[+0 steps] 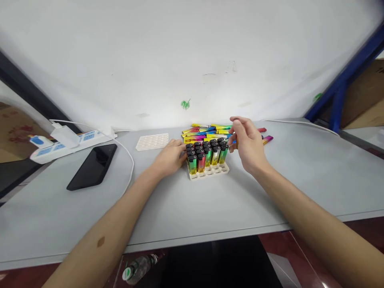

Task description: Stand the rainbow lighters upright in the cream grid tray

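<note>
Rows of upright lighters [208,157], with black tops and shiny green, red and yellow bodies, stand in a white tray with holes [210,173]. Its front and right holes hold no lighters. At the tray's left side, my left hand [172,155] is curled against it, steadying it; some fingertips are hidden. My right hand [247,142] is just right of the lighters, above the table, with fingers bent toward the thumb. A small orange-yellow sliver shows between them, too little to name. Behind the tray lies a loose pile of shiny coloured lighters [196,134], partly covered by the hands.
A second white holed tray [152,142] lies left on the grey table [210,212]. Further left are a black phone [93,167], a white cable [130,158] and a power strip [75,142] with plugs. The white wall stands behind. A plastic bottle [139,269] lies below the table's edge.
</note>
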Demonstrator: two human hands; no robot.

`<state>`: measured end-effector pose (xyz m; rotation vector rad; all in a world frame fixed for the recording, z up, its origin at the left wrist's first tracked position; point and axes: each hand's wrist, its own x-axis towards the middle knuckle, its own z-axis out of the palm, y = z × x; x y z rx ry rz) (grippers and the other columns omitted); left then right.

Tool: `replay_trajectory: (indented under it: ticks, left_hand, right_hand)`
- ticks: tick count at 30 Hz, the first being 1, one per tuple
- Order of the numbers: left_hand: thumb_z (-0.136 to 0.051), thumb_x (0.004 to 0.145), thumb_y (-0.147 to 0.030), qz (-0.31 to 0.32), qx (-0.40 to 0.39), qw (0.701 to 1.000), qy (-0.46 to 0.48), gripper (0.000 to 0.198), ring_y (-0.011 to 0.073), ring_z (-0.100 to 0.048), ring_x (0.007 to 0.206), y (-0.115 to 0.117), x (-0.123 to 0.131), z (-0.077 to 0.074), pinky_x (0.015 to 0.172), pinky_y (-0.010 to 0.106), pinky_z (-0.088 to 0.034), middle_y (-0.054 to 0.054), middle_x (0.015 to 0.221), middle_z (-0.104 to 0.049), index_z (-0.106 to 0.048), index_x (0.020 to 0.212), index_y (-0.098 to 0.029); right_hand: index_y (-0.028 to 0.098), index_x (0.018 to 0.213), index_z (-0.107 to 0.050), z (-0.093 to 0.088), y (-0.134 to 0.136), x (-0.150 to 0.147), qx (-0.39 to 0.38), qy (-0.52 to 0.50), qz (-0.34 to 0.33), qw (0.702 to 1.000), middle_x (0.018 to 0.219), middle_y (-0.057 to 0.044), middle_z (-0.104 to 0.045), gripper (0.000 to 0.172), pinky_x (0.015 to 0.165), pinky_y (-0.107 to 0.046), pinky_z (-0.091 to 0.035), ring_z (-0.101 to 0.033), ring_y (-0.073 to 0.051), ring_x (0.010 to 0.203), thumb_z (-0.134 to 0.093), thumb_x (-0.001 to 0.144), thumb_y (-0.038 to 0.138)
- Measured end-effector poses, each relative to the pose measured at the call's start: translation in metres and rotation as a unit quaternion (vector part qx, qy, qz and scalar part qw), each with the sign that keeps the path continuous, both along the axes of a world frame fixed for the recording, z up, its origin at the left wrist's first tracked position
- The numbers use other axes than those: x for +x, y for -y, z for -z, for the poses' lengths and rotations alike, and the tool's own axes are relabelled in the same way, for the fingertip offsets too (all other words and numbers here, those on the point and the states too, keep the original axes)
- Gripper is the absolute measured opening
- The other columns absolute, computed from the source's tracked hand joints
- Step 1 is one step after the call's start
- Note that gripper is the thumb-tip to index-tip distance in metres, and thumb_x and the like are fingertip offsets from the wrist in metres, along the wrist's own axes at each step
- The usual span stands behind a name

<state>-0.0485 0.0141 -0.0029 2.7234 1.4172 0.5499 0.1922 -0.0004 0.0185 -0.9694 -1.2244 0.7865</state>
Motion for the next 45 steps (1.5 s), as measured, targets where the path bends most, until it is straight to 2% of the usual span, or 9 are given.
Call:
replay_trajectory:
  ticks: [4, 7, 9, 11, 15, 24, 29, 40, 45]
  left_hand:
    - [-0.049, 0.087, -0.017, -0.005, 0.002, 1.000, -0.014, 0.013, 0.0263, -0.055, 0.089, -0.002, 0.000, 0.000, 0.077, 0.039, -0.047, 0.008, 0.090, -0.061, -0.061, 0.083, -0.020]
    - [-0.048, 0.088, -0.018, -0.017, 0.000, 0.999, -0.030, 0.014, 0.0271, -0.055, 0.087, -0.002, 0.001, -0.001, 0.075, 0.040, -0.046, 0.009, 0.089, -0.061, -0.062, 0.084, -0.020]
    - [-0.049, 0.088, -0.020, -0.026, 0.001, 0.999, -0.038, 0.014, 0.0280, -0.055, 0.088, -0.002, 0.002, -0.001, 0.075, 0.042, -0.045, 0.009, 0.090, -0.062, -0.063, 0.086, -0.021]
    - [-0.050, 0.087, -0.020, -0.032, 0.002, 0.999, -0.043, 0.013, 0.0284, -0.055, 0.089, -0.001, 0.002, -0.001, 0.075, 0.042, -0.045, 0.009, 0.091, -0.062, -0.063, 0.088, -0.021]
    - [-0.052, 0.087, -0.020, -0.032, 0.004, 0.999, -0.038, 0.011, 0.0278, -0.055, 0.087, -0.002, 0.001, 0.000, 0.075, 0.041, -0.044, 0.009, 0.088, -0.061, -0.062, 0.089, -0.021]
    - [-0.052, 0.087, -0.020, -0.018, 0.003, 1.000, -0.022, 0.007, 0.0273, -0.054, 0.086, -0.002, -0.001, 0.001, 0.074, 0.040, -0.044, 0.008, 0.086, -0.060, -0.059, 0.088, -0.021]
    - [-0.053, 0.086, -0.019, -0.018, -0.003, 1.000, -0.012, 0.007, 0.0261, -0.055, 0.085, -0.002, -0.001, 0.001, 0.075, 0.039, -0.045, 0.007, 0.086, -0.060, -0.059, 0.086, -0.021]
    - [-0.052, 0.086, -0.018, -0.024, -0.012, 1.000, -0.014, 0.007, 0.0263, -0.055, 0.085, 0.000, 0.001, -0.002, 0.074, 0.039, -0.046, 0.007, 0.086, -0.060, -0.058, 0.085, -0.021]
    - [-0.053, 0.085, -0.018, -0.022, -0.015, 1.000, -0.005, 0.006, 0.0267, -0.055, 0.087, 0.000, 0.001, -0.001, 0.075, 0.039, -0.046, 0.008, 0.088, -0.061, -0.058, 0.086, -0.021]
  right_hand:
    - [0.031, 0.108, -0.044, -0.001, 0.001, -0.001, 0.014, -0.002, -0.015, 1.000, 0.076, 0.006, -0.055, 0.033, 0.036, -0.021, -0.033, -0.044, -0.007, 0.043, -0.062, 0.087, 0.047]
    - [0.031, 0.105, -0.045, -0.004, 0.002, -0.001, 0.012, -0.015, 0.008, 1.000, 0.065, 0.007, -0.051, 0.032, 0.037, -0.021, -0.030, -0.041, -0.008, 0.043, -0.063, 0.086, 0.050]
    - [0.027, 0.096, -0.052, -0.005, 0.003, 0.000, -0.007, -0.017, 0.020, 1.000, 0.059, 0.006, -0.047, 0.033, 0.037, -0.021, -0.029, -0.040, -0.009, 0.043, -0.058, 0.086, 0.058]
    - [0.023, 0.082, -0.056, -0.006, 0.003, 0.002, -0.031, -0.013, 0.014, 0.999, 0.053, 0.005, -0.041, 0.047, 0.035, -0.023, -0.026, -0.037, -0.009, 0.041, -0.047, 0.087, 0.069]
    - [0.022, 0.064, -0.053, -0.006, 0.004, 0.003, -0.054, -0.009, -0.014, 0.998, 0.046, 0.005, -0.030, 0.061, 0.034, -0.025, -0.021, -0.026, -0.009, 0.036, -0.037, 0.086, 0.076]
    - [0.023, 0.074, -0.054, -0.010, 0.007, -0.001, -0.034, -0.033, -0.031, 0.998, 0.045, 0.007, -0.031, 0.029, 0.036, -0.022, -0.015, -0.021, -0.008, 0.037, -0.050, 0.090, 0.047]
    - [0.024, 0.078, -0.052, -0.009, 0.006, -0.001, -0.029, -0.036, -0.042, 0.998, 0.047, 0.008, -0.029, 0.018, 0.036, -0.021, -0.015, -0.022, -0.008, 0.037, -0.049, 0.090, 0.038]
    - [0.023, 0.079, -0.056, -0.010, 0.007, -0.003, -0.030, -0.023, -0.031, 0.999, 0.052, 0.007, -0.030, 0.021, 0.036, -0.021, -0.018, -0.024, -0.008, 0.038, -0.049, 0.091, 0.039]
    - [0.022, 0.076, -0.057, -0.012, 0.009, -0.004, -0.038, -0.008, -0.021, 0.999, 0.051, 0.006, -0.031, 0.036, 0.036, -0.022, -0.020, -0.027, -0.008, 0.038, -0.049, 0.090, 0.054]
